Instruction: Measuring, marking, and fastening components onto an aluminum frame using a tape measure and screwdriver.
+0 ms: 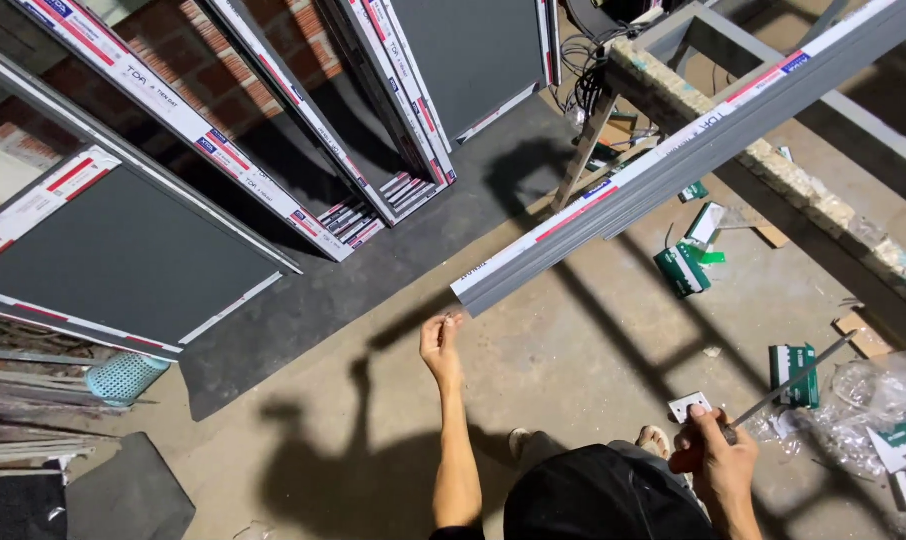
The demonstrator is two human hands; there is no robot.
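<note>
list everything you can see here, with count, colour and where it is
long metal profile: one bundle, grey with red, white and blue tape, resting on a padded stand and running from upper right to centre
padded stand: one, grey frame with pale padding, upper right
framed panels: several, dark grey with taped edges, leaning against the brick wall on the left and top
small boxes: several, green and white, on the floor at right
mesh basket: one, teal, lower left
thin rod: one, grey, held in the right hand
floor: concrete, with a dark mat in the middle
left hand: raised, fingertips at the end of the profile
right hand: lower right, gripping the rod
</note>
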